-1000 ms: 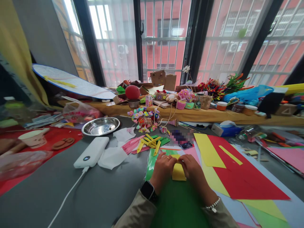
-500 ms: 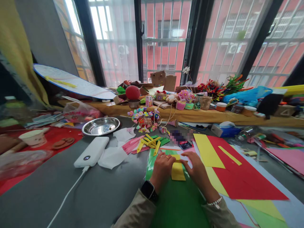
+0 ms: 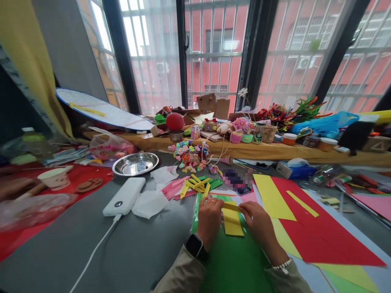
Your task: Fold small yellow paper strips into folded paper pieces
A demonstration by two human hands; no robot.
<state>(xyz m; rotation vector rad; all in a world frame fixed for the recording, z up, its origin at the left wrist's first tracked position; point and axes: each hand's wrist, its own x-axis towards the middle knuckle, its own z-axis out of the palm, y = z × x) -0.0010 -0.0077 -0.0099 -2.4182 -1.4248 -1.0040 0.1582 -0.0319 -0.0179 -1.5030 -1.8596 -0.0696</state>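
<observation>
A narrow yellow paper strip (image 3: 231, 206) is stretched between my two hands. My left hand (image 3: 209, 221), with a ring and a black watch at its wrist, pinches the strip's left end. The fingertips of my right hand (image 3: 259, 221), which has a beaded bracelet at the wrist, close on the right end. Just below the strip, a yellow paper piece (image 3: 233, 226) lies on a glossy green sheet (image 3: 232, 260). Beyond my left hand is a pile of folded yellow strips (image 3: 197, 184), beside green and pink paper pieces.
Red paper (image 3: 332, 232) and a yellow sheet (image 3: 273, 195) lie to the right. On the left are a white power bank (image 3: 124, 196) with a cable, white tissues (image 3: 149, 203) and a steel plate (image 3: 136, 164). Crafts crowd the ledge (image 3: 201, 145). Another person's hand (image 3: 15, 183) shows at far left.
My fingers have drawn apart slightly, and more of the yellow strip shows between them. The whole view has shifted a little, so things appear further right and lower.
</observation>
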